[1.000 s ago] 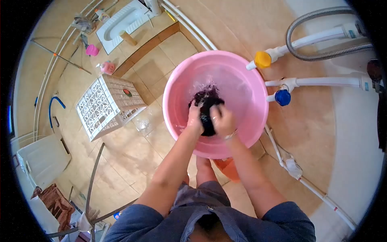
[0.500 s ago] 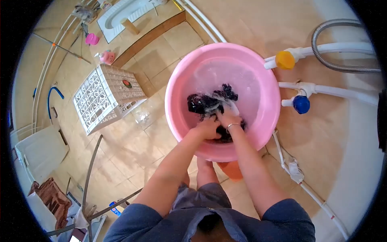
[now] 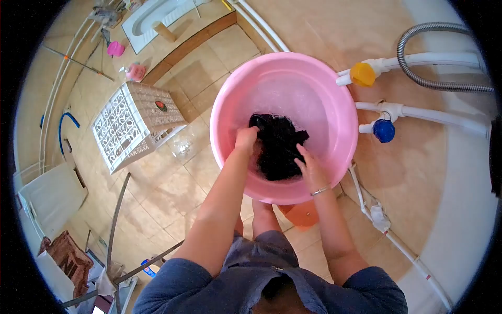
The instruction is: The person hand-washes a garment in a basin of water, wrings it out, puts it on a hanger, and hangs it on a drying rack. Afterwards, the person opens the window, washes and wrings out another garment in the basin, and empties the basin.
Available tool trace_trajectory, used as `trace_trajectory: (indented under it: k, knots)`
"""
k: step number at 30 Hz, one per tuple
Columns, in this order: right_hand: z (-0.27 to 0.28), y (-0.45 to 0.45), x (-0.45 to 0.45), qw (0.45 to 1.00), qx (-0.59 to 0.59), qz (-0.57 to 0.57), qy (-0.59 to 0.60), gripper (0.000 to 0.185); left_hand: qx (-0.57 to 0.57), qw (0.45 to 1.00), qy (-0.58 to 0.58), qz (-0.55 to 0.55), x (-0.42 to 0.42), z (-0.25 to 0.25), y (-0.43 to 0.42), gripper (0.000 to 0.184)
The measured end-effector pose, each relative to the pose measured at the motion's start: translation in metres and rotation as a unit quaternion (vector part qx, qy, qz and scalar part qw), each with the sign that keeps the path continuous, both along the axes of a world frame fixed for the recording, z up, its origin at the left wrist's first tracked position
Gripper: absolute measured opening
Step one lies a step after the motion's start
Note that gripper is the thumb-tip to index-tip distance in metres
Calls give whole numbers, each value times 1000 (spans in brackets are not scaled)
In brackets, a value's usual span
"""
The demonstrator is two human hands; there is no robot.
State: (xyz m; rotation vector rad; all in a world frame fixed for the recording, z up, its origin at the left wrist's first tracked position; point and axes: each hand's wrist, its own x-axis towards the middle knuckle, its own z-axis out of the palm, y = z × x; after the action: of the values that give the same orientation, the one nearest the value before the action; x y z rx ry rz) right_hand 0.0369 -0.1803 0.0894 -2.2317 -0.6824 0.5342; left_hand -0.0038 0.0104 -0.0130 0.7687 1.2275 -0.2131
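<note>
A black wet garment [image 3: 282, 152] lies bunched in soapy water inside a large pink basin [image 3: 222, 99]. What kind of garment it is cannot be made out. At its upper left edge, my left hand [image 3: 247, 138] is closed on the cloth, with the fingertips partly hidden by it. My right hand [image 3: 311, 170], with a bracelet at the wrist, is at the garment's right edge. Its fingers are apart and curve towards the cloth.
Right of the basin, white wall pipes carry a yellow valve [image 3: 362, 74] and a blue valve [image 3: 384, 131], with a metal hose [image 3: 405, 57] above. A white plastic crate [image 3: 141, 120] stands left. An orange object [image 3: 300, 214] sits under the basin's near edge.
My hands have moved apart from the middle of the basin to either side of the garment. The black cloth is now more gathered, and the splashing has calmed.
</note>
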Motion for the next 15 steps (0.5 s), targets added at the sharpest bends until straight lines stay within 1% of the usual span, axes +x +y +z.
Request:
trace_trajectory:
  k: [1, 2, 3, 4, 5, 6, 7, 8, 9, 10, 11, 12, 13, 15]
  knots:
    - [5, -4, -1, 1000, 2, -3, -1, 28, 2, 1000, -1, -3, -5, 1, 0, 36]
    - [15, -6, -2, 999, -29, -2, 29, 25, -9, 996, -32, 85, -7, 42, 3, 30]
    - [23, -9, -4, 996, -62, -2, 59, 23, -22, 983, -62, 171, -8, 65, 3, 25]
    - [10, -14, -11, 999, 14, -15, 34, 25, -79, 947, -164, 266, -15, 49, 3, 19]
    - [15, -14, -15, 999, 14, -18, 30, 25, -80, 947, -167, 262, -15, 60, 5, 19]
    - [21, -12, -18, 990, -7, -56, 126, 26, -130, 933, -192, 274, -15, 80, 7, 21]
    - [26, -11, -20, 970, -27, -92, 221, 27, -179, 917, -215, 285, -17, 97, 10, 23]
    - [15, -15, -23, 961, -12, -130, 242, 24, -208, 914, -224, 266, -19, 104, 11, 31]
    - [6, -15, -24, 961, -10, -131, 242, 24, -207, 915, -224, 265, -22, 107, 8, 31]
    - [-4, -12, -22, 852, 166, -319, 381, 21, -47, 972, -188, 135, -26, 109, 3, 36]
    - [-12, -8, -17, 659, 325, -475, 484, 18, 115, 983, -142, 0, -30, 110, -1, 41]
    - [-16, 0, -5, 589, 387, -495, 508, 16, 186, 968, -144, -91, -37, 111, -4, 50]
    - [-17, 5, 4, 588, 389, -495, 507, 16, 340, 918, -151, -140, -47, 93, -10, 43]
    - [1, 23, 19, 518, 453, -511, 515, 21, 335, 925, -114, -139, -46, 113, -6, 28]
